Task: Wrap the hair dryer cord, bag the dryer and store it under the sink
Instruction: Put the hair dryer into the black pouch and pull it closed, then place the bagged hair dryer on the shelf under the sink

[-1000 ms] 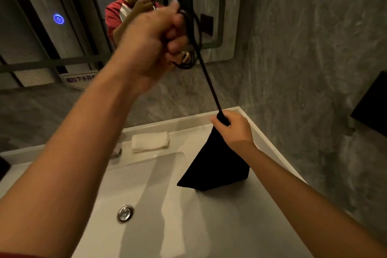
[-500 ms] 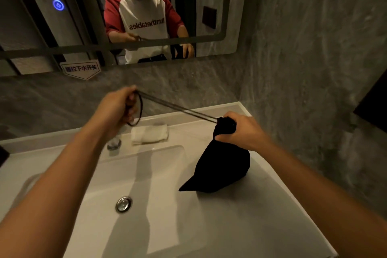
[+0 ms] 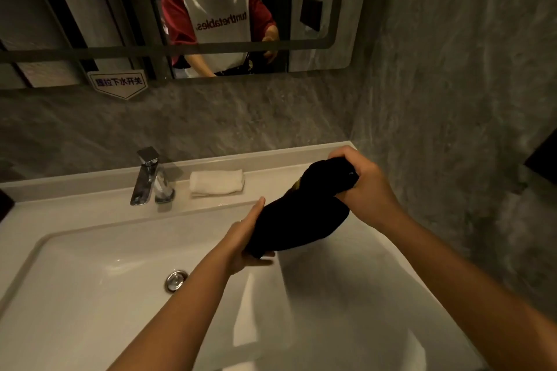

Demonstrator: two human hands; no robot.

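Right hand [image 3: 366, 187] is clenching the gathered neck of the black bag [image 3: 298, 214] at about 2 o'clock from the basin's centre; left hand [image 3: 247, 238] is cupping the bag's lower end from beneath, palm up and fingers loosely curled rather than gripping hard. Half a second ago the left hand was drawing the cord out taut toward 10 o'clock, away from the bag's mouth; now no cord is showing and that hand is supporting the bag instead. Reading that as the drawstring being cinched and the bagging step effectively finishing, with storage under the sink as what is left. The dryer itself is hidden inside the fabric; a small yellowish patch is showing near the neck, too small to identify. The bag is being held off the tabletop, over the right edge of the sink [image 3: 90, 250], its long axis running from 8 o'clock up to 2 o'clock, closed neck pointing toward the back right corner and the rounded end pointing down toward the basin. Farther out, a folded white towel [image 3: 216, 182] is lying on the back ledge at 12 o'clock, just right of the faucet [image 3: 147, 178]; the drain [image 3: 175, 280] is sitting at 7 o'clock from the bag.
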